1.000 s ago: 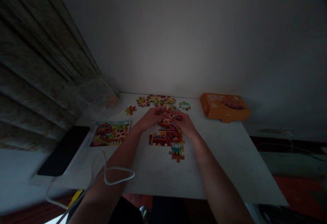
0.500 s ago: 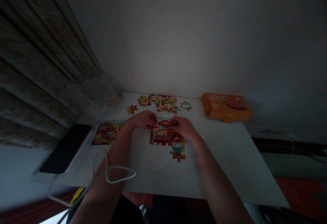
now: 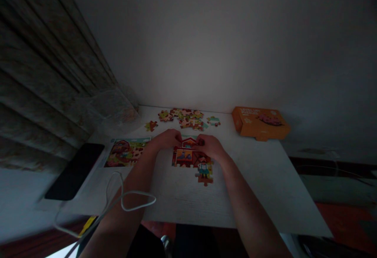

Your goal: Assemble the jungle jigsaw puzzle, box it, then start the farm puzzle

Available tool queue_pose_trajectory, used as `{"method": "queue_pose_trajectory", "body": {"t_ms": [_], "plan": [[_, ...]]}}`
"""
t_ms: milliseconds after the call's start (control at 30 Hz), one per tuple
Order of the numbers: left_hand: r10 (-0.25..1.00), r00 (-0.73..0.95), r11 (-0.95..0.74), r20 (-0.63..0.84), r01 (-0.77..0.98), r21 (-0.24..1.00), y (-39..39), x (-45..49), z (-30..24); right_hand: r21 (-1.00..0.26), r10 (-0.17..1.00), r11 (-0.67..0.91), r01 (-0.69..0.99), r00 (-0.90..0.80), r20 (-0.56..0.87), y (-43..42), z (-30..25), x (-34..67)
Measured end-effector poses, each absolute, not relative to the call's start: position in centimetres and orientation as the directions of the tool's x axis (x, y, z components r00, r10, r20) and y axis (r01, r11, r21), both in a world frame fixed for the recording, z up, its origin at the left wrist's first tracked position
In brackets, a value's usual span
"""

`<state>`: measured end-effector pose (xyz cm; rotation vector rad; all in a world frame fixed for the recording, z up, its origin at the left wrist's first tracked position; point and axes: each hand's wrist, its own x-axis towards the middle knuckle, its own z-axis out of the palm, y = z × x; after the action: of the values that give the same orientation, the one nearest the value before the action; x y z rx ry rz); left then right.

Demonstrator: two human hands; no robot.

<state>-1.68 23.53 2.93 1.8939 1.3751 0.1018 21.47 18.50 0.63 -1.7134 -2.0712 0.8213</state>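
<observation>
Joined jigsaw pieces [image 3: 185, 158] lie on the table, showing a red barn front and a farmer figure [image 3: 204, 169] at the lower right. Along their top edge is a barn-roof puzzle piece [image 3: 189, 142], with a hand at each side of it. My left hand [image 3: 168, 138] has its fingers closed at the roof piece's left side. From the right, my right hand [image 3: 209, 146] pinches the same piece's other side. The fingertips partly cover the piece, so whether it is fully seated I cannot tell.
Several loose puzzle pieces [image 3: 188, 117] lie by the wall. A picture sheet [image 3: 125, 154] and a black phone [image 3: 75, 171] are on the left, near a clear plastic bag [image 3: 110, 108]. An orange puzzle box [image 3: 262, 123] stands back right. A white cable [image 3: 138, 193] loops over my left forearm.
My left hand has shifted slightly, and the light piece edge that stuck up by its fingers now lies flatter against the joined pieces. My right hand stays nearly in place.
</observation>
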Motion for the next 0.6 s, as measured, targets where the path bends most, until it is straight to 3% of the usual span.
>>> {"method": "queue_pose_trajectory", "body": {"t_ms": [267,600], "plan": [[0.865,0.418,-0.207,-0.276,0.799,0.564,23.4,-1.4,2.3,-0.615,0.967,0.113,0.781,-0.228,-0.112,18.5,0.6,21.5],[0.852,0.438,-0.261,-0.287,0.830,0.493,23.7,-1.7,1.4,-0.593,0.967,0.106,0.798,-0.223,-0.127,18.5,0.8,21.4]]}}
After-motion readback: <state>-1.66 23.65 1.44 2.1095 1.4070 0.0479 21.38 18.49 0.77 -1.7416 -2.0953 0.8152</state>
